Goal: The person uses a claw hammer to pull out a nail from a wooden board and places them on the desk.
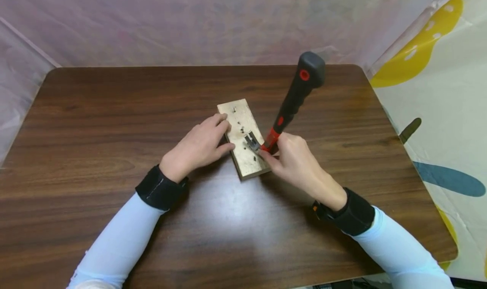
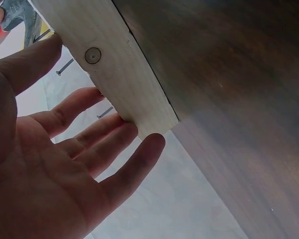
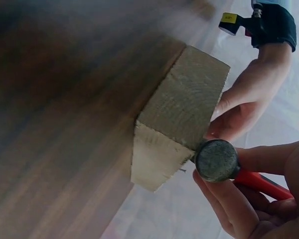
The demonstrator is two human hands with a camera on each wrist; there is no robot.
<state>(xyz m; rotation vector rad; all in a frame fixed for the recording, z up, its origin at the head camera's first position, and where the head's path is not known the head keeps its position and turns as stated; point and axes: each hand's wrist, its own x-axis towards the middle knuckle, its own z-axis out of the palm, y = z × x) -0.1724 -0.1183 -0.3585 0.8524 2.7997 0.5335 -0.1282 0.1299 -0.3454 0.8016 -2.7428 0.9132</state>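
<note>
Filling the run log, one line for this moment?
left hand: touches wooden block | right hand: holds hammer, claw at block | nails: protruding from block

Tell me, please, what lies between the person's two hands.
In the head view, the wooden block and the hammer's claw lie between the left hand and right hand.

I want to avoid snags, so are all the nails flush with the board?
No, in the left wrist view several nails stick out from the board.

Head pic bright w/ glare on table [image 1: 232,206]; wrist pics dim, hazy.
</note>
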